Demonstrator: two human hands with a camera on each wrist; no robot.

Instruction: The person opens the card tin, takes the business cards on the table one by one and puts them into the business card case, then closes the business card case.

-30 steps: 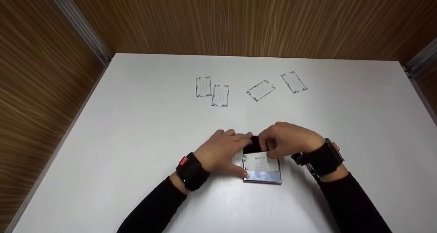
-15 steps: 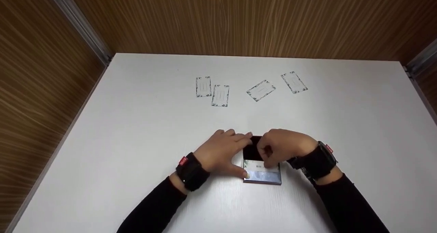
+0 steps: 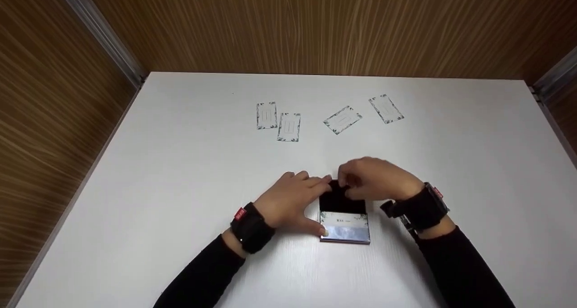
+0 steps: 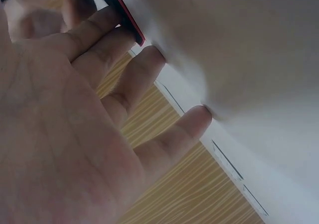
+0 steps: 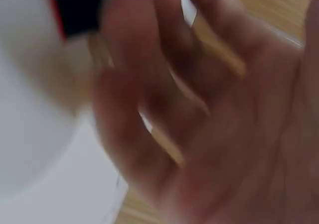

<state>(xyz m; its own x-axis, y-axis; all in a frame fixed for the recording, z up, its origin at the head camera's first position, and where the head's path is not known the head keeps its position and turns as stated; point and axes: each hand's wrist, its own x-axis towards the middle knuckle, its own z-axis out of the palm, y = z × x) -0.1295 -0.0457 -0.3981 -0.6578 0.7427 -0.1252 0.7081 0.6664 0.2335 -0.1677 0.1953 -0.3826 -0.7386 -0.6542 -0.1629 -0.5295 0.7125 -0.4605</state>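
An opened card case (image 3: 346, 235) lies on the white table, its silvery front towards me and its dark lid laid back. Out of the silvery pocket shows the upper strip of a white business card (image 3: 349, 219) with leaf print. My left hand (image 3: 290, 204) spans the case's left side, thumb pressing the near corner, fingers stretched to the far one. In the left wrist view, fingertips touch the case's red-lined edge (image 4: 128, 20), and two others rest on the table. My right hand (image 3: 381, 179) hovers with bent fingers over the dark lid, thumb and forefinger apart, holding nothing.
Farther back on the table (image 3: 203, 163) lie several loose leaf-bordered cards: two on the left (image 3: 267, 115), one slanted card (image 3: 343, 119) in the middle, one card (image 3: 386, 108) on the right. Wood-grain panels (image 3: 288, 28) stand along the back and sides.
The right hand first moved towards me, sliding the card deeper into the case's pocket, then let go and rose back over the lid. The left hand stayed in place.
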